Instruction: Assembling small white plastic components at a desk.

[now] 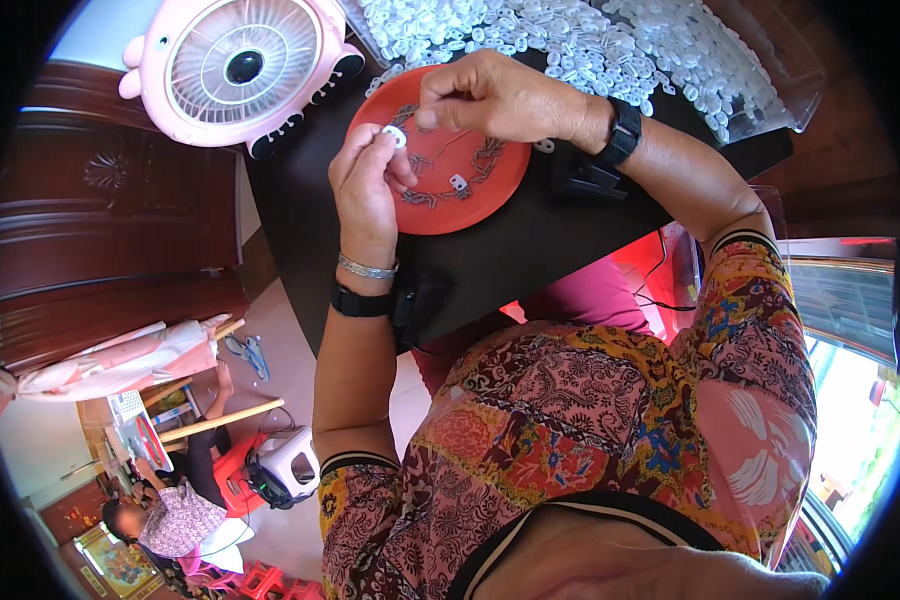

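My left hand (367, 175) is closed, thumb and fingers pinching a small white oval plastic piece (394, 136) over the left side of a round red plate (498, 200). Close by, my right hand (480, 95) is held over the plate's far part with thumb and fingertips pressed together. Whatever lies between those fingertips is too small or hidden to make out. Many short grey metal pins (487, 160) lie in a loose ring on the plate. Among them rests another white piece with two holes (458, 182).
A big heap of white oval pieces (610, 60) covers the table's far side, by a clear plastic wall (795, 115). A pink fan (245, 68) stands at far left. The black table (500, 245) reaches toward my lap. Another person (180, 520) sits at lower left.
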Motion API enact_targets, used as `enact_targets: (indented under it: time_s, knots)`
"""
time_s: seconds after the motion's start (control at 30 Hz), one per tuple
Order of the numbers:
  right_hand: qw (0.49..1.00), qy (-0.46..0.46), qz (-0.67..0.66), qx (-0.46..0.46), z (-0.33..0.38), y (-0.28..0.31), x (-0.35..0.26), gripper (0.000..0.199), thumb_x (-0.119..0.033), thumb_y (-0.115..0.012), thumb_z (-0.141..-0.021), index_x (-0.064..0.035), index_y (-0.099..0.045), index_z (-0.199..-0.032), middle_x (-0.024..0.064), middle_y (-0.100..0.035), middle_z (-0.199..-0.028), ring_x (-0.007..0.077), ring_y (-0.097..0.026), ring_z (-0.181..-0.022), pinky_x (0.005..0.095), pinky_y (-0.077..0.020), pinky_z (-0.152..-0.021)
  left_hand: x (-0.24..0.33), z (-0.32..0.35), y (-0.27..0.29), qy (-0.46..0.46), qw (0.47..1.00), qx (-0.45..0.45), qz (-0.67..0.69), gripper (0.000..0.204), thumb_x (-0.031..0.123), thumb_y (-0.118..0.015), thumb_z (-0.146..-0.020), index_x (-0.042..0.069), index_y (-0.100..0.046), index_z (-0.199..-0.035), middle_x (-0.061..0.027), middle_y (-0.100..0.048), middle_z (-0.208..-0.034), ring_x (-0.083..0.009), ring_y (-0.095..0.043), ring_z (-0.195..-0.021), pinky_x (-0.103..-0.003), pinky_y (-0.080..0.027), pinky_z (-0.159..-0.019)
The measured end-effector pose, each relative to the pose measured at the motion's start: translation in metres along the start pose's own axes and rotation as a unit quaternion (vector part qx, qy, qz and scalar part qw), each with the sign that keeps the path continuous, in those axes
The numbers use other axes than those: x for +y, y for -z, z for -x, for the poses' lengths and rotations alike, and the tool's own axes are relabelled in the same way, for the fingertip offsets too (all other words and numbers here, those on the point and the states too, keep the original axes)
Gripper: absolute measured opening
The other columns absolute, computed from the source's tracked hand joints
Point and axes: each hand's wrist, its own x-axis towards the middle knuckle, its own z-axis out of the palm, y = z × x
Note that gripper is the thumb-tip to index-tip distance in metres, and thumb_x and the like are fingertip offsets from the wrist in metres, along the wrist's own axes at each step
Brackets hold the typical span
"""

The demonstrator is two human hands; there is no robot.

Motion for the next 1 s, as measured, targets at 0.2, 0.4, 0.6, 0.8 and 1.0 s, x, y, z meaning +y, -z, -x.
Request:
enact_targets:
  time_s: [0.2,0.4,0.6,0.8,1.0]
  knots:
    - [0.996,-0.020,0.082,0.010,-0.001,0.006,-0.003,0.040,-0.035,-0.054,-0.094,-0.0008,-0.057,-0.073,0.0033,-0.051,-0.058,0.0106,-0.047,-0.055,0.0272,-0.0399,-0.052,0.006,0.002,-0.010,-0.035,0.992,-0.015,-0.117,0.022,0.021,-0.051,-0.092,0.000,-0.060,-0.091,0.0001,-0.054,-0.066,-0.0075,-0.050,-0.058,-0.022,-0.039,-0.054]
    - [0.984,0.035,0.130,-0.116,0.003,0.004,0.000,0.010,-0.011,-0.064,-0.080,-0.0020,-0.060,-0.078,0.0110,-0.057,-0.068,0.0249,-0.057,-0.061,0.0328,-0.0439,-0.057,0.015,0.003,0.001,-0.054,0.987,-0.009,-0.150,0.015,0.012,-0.054,-0.088,-0.001,-0.061,-0.083,0.0012,-0.052,-0.063,-0.0057,-0.047,-0.056,-0.021,-0.038,-0.052]
    - [0.962,0.140,0.135,-0.192,0.006,-0.008,0.006,0.006,-0.005,-0.065,-0.074,-0.0036,-0.059,-0.074,0.0071,-0.058,-0.077,0.0265,-0.059,-0.076,0.0360,-0.0472,-0.064,0.010,-0.004,0.010,-0.019,0.997,0.021,-0.070,0.017,0.015,-0.053,-0.089,0.001,-0.061,-0.082,0.0004,-0.052,-0.063,-0.0064,-0.048,-0.055,-0.019,-0.037,-0.050]
    - [0.947,0.164,0.178,-0.211,0.006,-0.020,0.014,0.010,-0.005,-0.065,-0.073,-0.0036,-0.055,-0.070,0.0075,-0.055,-0.075,0.0283,-0.057,-0.079,0.0386,-0.0474,-0.064,0.008,-0.004,0.011,-0.016,0.996,0.023,-0.079,0.018,0.016,-0.053,-0.089,0.001,-0.061,-0.082,0.0003,-0.053,-0.062,-0.0067,-0.049,-0.054,-0.020,-0.037,-0.050]
    - [0.961,0.084,0.135,-0.227,0.005,-0.015,0.013,0.011,-0.003,-0.066,-0.071,-0.0010,-0.054,-0.072,0.0095,-0.056,-0.074,0.0294,-0.058,-0.072,0.0371,-0.0460,-0.062,0.008,-0.005,0.010,-0.018,0.997,0.016,-0.069,0.018,0.015,-0.053,-0.089,0.001,-0.061,-0.080,0.0002,-0.053,-0.062,-0.0068,-0.049,-0.054,-0.020,-0.037,-0.051]
